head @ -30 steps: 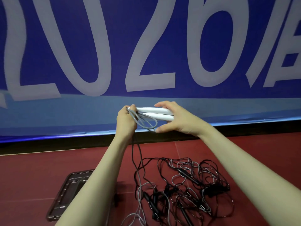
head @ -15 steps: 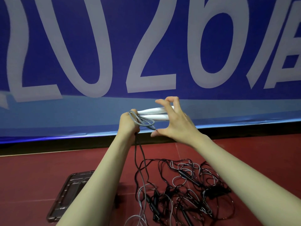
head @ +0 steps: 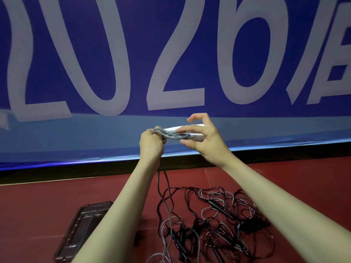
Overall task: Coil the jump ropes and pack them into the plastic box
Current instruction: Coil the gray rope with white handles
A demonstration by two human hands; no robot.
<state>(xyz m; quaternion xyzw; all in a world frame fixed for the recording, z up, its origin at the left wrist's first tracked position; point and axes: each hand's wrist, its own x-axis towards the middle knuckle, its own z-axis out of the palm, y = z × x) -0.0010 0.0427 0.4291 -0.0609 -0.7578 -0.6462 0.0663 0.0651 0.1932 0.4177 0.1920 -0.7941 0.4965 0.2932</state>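
A: What is the person holding up in front of the banner (head: 57, 141)?

B: A pair of white handles (head: 197, 137) laid side by side, with grey rope (head: 171, 136) looped across them. The left hand (head: 152, 144) is closed in a fist on the handle ends and the loops. The right hand (head: 206, 141) curls round the other end, thumb beneath and fingers (head: 195, 117) arched above, some lifted clear of the handles.

A: And the rest of that rope?

B: It hangs from the left hand straight down to the floor (head: 47, 202), where it runs into the tangle of ropes (head: 218, 223) lying between the forearms, black and pale strands crossing each other.

A: So what could go wrong?

B: Most likely a snag. If the hanging length is threaded through that heap, each new turn may drag the other ropes up with it or tighten a knot. Whether it is truly caught cannot be told from here.

A: Anything at the hands?

B: The loops look few and loose. With the right hand's fingers partly raised, a turn could slide off the handle ends and the coil would spring open. Thin, springy cord probably wants steady tension.

A: Where must it go?

B: Into the plastic box (head: 81, 230) on the floor under the left forearm, partly hidden by it. It seems shallow, so a slack bundle might not sit inside; that is a guess.
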